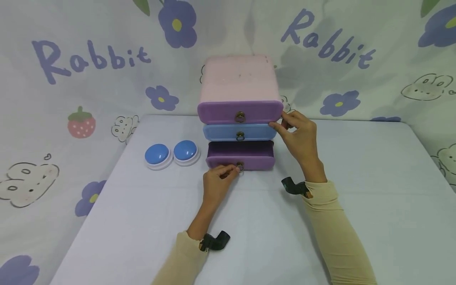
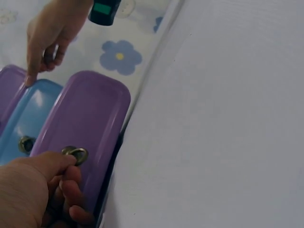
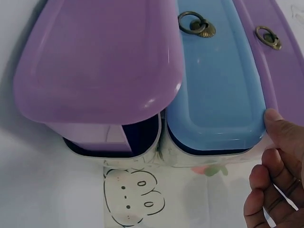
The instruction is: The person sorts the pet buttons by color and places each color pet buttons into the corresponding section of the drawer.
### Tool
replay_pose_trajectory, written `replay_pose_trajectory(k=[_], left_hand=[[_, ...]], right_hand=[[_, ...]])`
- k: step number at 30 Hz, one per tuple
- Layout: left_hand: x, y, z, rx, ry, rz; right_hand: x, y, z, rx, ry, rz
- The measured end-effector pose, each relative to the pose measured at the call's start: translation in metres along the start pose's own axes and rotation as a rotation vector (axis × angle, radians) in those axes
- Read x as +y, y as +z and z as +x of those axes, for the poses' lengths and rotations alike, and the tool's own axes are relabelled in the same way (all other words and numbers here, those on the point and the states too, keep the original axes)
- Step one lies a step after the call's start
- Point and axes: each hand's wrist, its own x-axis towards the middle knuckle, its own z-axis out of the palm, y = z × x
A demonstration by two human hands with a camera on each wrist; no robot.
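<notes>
A small pink drawer cabinet (image 1: pixel 238 79) stands at the back of the table, with a purple top drawer (image 1: pixel 221 113), a blue middle drawer (image 1: pixel 221 133) and a purple bottom drawer (image 1: pixel 222 161). The bottom drawer is pulled out, and its dark inside shows. My left hand (image 1: pixel 216 188) pinches the brass ring handle (image 2: pixel 81 154) on that drawer's front between thumb and fingers. At the cabinet's right side, my right hand (image 1: pixel 303 136) touches the edge where the top and middle drawers meet. Its thumb rests there, the other fingers loosely bent beside it.
Two push buttons with blue domes, a left one (image 1: pixel 157 154) and a right one (image 1: pixel 185 150), sit on white bases left of the cabinet. A white cloth covers the table (image 1: pixel 374 206). Behind hangs a printed curtain (image 1: pixel 117 23) with flowers and lettering.
</notes>
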Motion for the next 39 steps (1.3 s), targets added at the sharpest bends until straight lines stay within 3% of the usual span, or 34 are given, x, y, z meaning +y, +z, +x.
replay_pose_trajectory(k=[20, 28, 39], left_hand=[[0.006, -0.01, -0.028, -0.076, 0.01, 0.014], [0.01, -0.017, -0.04, -0.081, 0.025, 0.054], [0.016, -0.025, -0.054, -0.085, 0.041, 0.068]], right_hand=[[0.002, -0.002, -0.002, 0.005, 0.024, 0.018], [0.0, -0.002, -0.001, 0.019, -0.006, 0.063], [0.001, -0.002, -0.001, -0.015, 0.004, 0.004]])
